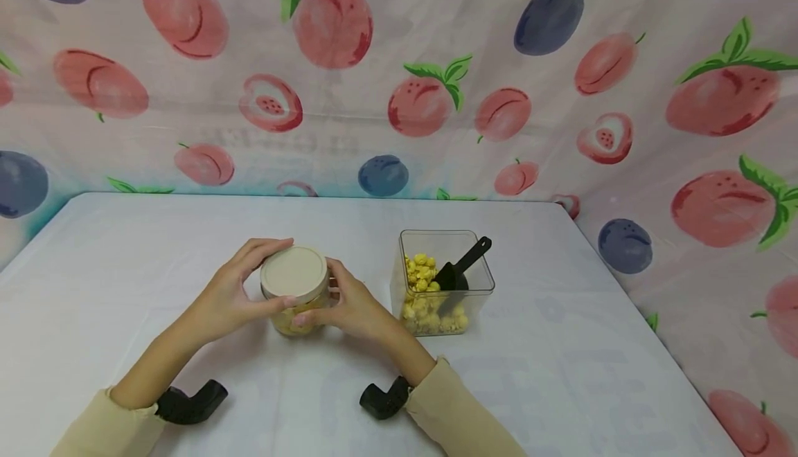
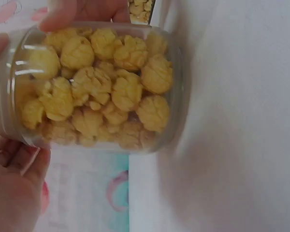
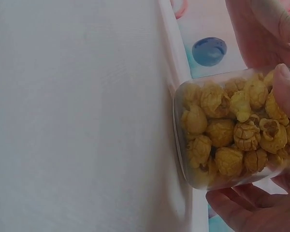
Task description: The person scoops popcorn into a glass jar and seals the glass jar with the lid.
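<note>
A clear jar (image 1: 293, 324) of yellow popcorn, topped by a cream lid (image 1: 296, 273), stands upright between both hands left of the table's middle. My left hand (image 1: 240, 298) grips it round the lid, its thumb across the near edge. The right hand (image 1: 354, 308) holds the jar's right side, with the thumb at the front and fingers behind. In the left wrist view popcorn balls (image 2: 92, 84) fill the jar nearly from wall to wall. The right wrist view shows the jar's base (image 3: 181, 137) close over the white tabletop.
To the right stands an open clear square container (image 1: 399, 305), part filled with yellow popcorn (image 1: 430, 315). A black scoop (image 1: 464, 263) leans in it, handle over the right rim. A white cloth covers the table (image 1: 592, 374); a fruit-print curtain (image 1: 349, 111) hangs behind.
</note>
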### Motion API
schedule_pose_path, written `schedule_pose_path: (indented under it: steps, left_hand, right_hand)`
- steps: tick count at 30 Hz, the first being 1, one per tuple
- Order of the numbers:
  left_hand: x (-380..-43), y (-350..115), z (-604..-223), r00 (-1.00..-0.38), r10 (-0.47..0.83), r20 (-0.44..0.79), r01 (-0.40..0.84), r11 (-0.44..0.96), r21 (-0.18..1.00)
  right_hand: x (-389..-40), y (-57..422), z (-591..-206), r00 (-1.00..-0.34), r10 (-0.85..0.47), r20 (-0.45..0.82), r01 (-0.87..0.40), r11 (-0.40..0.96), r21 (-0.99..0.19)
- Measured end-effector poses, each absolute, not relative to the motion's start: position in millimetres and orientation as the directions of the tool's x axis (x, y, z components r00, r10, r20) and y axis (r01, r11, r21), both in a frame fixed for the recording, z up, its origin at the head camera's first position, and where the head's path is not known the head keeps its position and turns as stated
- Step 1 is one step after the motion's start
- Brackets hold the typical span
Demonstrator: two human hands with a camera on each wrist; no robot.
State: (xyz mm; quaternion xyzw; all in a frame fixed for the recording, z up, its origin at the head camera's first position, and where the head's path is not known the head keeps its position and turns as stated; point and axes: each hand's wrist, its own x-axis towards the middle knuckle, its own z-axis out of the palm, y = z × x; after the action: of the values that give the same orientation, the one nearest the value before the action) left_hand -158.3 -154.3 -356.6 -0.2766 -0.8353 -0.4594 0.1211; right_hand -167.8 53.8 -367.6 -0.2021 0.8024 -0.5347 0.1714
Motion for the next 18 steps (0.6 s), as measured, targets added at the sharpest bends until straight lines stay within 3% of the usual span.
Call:
schedule_pose_path:
  steps: [7, 18]
  left_hand:
    - [-160.2, -155.8, -358.9, -0.812, 0.375, 0.447, 0.574, 0.377, 0.727]
    - [-146.3, -141.0, -352.0, -0.894, 0.239, 0.380, 0.446, 0.564, 0.695]
  right_hand:
    - [-168.1, 53.0, -368.2, -0.865, -0.497, -0.071, -0.134, 0.365, -0.921]
    - [-169.1, 52.1, -368.9, -0.863, -0.498, -0.080, -0.135, 0.381, -0.915]
